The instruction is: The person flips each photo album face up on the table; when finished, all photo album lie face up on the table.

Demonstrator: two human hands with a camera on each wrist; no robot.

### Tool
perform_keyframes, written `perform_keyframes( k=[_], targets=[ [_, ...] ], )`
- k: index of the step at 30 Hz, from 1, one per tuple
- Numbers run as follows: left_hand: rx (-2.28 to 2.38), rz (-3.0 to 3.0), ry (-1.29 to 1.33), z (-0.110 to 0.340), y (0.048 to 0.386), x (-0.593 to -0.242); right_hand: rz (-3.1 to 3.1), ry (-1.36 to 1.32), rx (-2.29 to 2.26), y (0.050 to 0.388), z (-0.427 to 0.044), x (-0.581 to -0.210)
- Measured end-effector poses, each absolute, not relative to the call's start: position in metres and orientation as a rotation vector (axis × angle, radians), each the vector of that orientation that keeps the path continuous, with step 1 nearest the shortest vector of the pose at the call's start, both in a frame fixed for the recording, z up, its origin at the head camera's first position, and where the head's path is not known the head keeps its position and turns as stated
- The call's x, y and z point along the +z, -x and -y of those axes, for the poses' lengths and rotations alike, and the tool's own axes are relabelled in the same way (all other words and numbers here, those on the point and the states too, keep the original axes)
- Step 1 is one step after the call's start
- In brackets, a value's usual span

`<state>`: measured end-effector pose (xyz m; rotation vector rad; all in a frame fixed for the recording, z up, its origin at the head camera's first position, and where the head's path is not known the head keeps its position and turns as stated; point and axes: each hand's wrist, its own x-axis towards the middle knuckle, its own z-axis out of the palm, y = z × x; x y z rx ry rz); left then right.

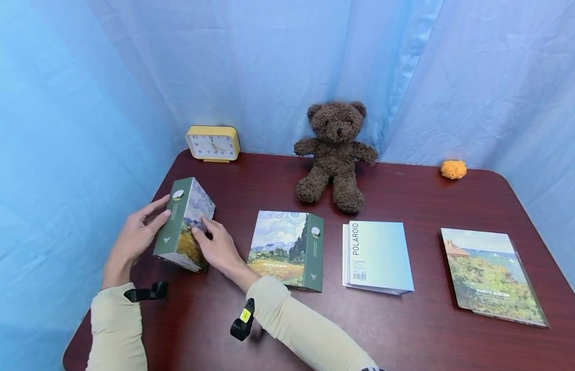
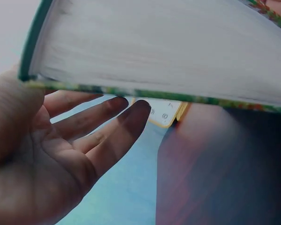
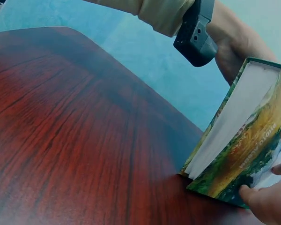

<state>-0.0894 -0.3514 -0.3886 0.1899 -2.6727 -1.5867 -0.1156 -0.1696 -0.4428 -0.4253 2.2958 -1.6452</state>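
That photo album [image 1: 182, 220] between your spread-out left hand [image 1: 135, 234] and spread-out right hand [image 1: 218, 247] looks stiff and kinda hefty, so you'd best grab it by the spine [image 1: 174, 226].

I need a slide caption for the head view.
Left hand and right hand touch a photo album, yellow clock behind.

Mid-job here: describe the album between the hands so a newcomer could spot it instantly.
On the dark red table, go to the left end, just in front of the yellow clock. There a painted photo album is between the left hand and the right hand. Its green spine faces up, while its lookalike to the right lies flat.
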Motion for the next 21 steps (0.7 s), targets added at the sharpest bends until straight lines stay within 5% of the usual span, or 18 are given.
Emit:
perform_keyframes(
  k=[21],
  targets=[
    [-1.188,2.991,-0.315,0.376,0.082,-0.385,-2.339,0.368,-1.414,0.108,0.175,-0.455]
  ],
)
